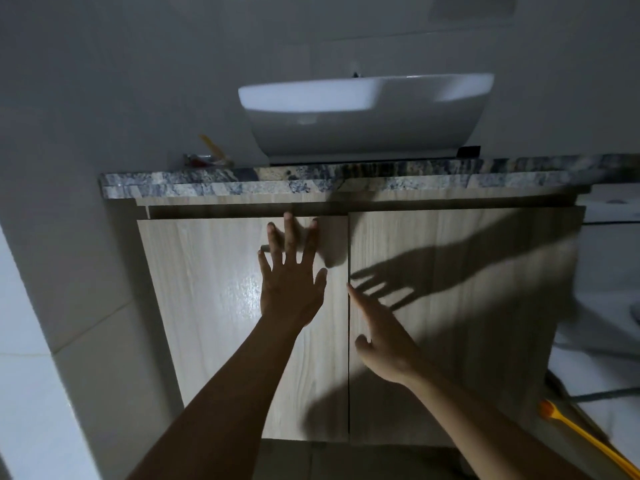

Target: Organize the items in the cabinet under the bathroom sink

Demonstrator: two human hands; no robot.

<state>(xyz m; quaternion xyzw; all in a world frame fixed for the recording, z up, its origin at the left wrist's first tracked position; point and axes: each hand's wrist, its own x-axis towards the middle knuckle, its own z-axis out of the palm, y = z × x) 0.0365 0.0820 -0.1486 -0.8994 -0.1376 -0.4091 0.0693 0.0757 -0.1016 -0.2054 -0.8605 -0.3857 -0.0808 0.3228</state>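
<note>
Dim grey walls [86, 98] surround a white basin [363, 112] on a speckled granite countertop [277, 183].

A speckled stone counter [242, 183] spans the middle; a dim yellow object [214, 148] leans at its left end; a yellow stick [588, 441] lies lower right; tiled wall [52, 306] at left.

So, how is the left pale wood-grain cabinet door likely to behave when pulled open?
Probably stiff: the left pale wood-grain cabinet door is a flat panel. Its glossy face shows no handle, so palms may slip; the fingertips of the left hand near the top edge likely find better purchase. It should swing, not lift, being mounted under the speckled stone countertop.
</note>
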